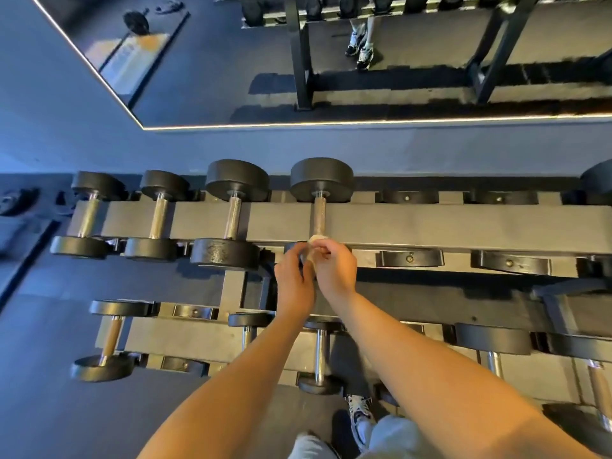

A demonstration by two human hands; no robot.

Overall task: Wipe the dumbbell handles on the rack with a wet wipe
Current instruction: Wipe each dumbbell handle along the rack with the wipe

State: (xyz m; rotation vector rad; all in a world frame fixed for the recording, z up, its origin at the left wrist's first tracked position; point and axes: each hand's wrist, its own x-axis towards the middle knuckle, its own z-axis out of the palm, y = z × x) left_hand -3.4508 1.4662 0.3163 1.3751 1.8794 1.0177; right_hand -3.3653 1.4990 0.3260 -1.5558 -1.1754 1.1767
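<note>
Both outstretched | left hand (293, 276), right hand (334, 266) pinch wet wipe (313, 248) | at handle (319, 217)

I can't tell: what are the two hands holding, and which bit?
The left hand and right hand each pinch one side of a wet wipe, at the near end of the dumbbell handle.

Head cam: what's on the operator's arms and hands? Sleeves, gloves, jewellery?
Nothing worn in view. The left forearm and right forearm are bare as far as the frame shows, with no sleeves. The left hand and right hand have no gloves, and no watch, wristband or ring shows.
</note>
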